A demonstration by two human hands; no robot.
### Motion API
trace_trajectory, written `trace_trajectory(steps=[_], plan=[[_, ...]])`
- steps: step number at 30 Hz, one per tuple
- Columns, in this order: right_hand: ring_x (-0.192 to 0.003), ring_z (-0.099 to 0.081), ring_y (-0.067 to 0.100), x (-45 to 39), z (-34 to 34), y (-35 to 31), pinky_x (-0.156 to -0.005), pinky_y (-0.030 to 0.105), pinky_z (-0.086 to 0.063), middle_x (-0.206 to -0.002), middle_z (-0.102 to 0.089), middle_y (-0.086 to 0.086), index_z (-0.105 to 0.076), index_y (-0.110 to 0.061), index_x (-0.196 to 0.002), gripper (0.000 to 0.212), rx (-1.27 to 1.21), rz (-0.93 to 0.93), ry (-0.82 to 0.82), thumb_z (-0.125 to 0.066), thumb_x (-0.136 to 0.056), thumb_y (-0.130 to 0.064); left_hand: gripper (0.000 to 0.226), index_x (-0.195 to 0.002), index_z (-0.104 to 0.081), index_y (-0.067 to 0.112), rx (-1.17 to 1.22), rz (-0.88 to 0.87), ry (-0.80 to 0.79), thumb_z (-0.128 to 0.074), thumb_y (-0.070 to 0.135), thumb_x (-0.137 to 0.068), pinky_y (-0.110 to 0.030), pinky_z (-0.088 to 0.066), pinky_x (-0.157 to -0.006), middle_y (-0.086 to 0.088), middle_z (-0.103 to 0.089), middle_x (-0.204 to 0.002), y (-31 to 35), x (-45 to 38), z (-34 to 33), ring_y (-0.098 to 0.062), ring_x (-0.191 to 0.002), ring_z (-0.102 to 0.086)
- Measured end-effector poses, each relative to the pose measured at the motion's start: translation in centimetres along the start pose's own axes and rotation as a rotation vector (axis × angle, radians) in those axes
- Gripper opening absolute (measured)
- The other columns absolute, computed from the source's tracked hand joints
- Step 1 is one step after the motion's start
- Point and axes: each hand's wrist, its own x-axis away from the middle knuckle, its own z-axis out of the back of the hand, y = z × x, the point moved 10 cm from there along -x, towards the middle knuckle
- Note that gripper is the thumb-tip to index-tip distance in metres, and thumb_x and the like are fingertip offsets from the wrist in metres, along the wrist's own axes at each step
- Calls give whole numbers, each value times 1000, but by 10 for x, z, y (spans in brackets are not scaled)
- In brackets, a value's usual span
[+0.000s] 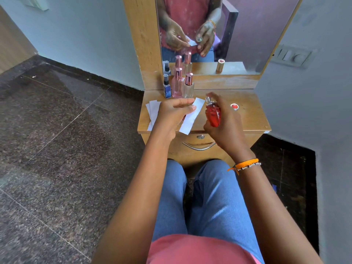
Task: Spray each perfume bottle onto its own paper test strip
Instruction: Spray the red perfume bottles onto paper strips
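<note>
My right hand point(226, 128) grips a red perfume bottle point(213, 116) above the dresser top, its silver nozzle pointing left with my forefinger on it. My left hand point(172, 115) pinches a white paper strip point(191, 117) just left of the nozzle, held tilted above the front edge. More white strips point(153, 111) lie flat at the left of the top. Behind them stand a small blue bottle point(166, 88), a pink bottle point(177, 86) and a clear bottle point(188, 87) with rose-gold caps. The red bottle's cap point(234, 106) lies to the right.
The small wooden dresser point(253, 119) has a drawer with a metal handle point(199, 146) below the top and a mirror point(247, 35) behind. Walls close in at left and right. My knees in blue jeans are under the front edge.
</note>
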Motion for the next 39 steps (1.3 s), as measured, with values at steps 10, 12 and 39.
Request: trace_trajectory(steps=[10,12,39], plan=[[-101,-61,30,-9,2,-15,-71,26,-43,-127,-59,11,-46,-17,-134,70,264,119,-5,-60,-69,8,32,-112,-67,7,-11,19,3,-68,4,-80,-13,-46,-60,-3,-67,-87,-10,-2,-8,-9,-76,-60],[-103,-61,31,-10,2,-14,-73,27,-43,-128,-58,11,-45,-16,-134,70,287,118,-3,-61,-70,7,31,-110,-68,10,-20,21,15,-69,6,-80,-17,-45,-64,0,-66,-82,-13,-3,-8,-9,-75,-60],[-94,-58,21,-3,8,29,-81,34,-48,-111,-61,2,-43,-26,-132,66,108,-47,35,-70,-74,-11,23,-92,-64,10,-508,-133,230,-73,4,-72,-26,-47,-73,-7,-66,-100,-20,-41,-40,-21,-93,-61]])
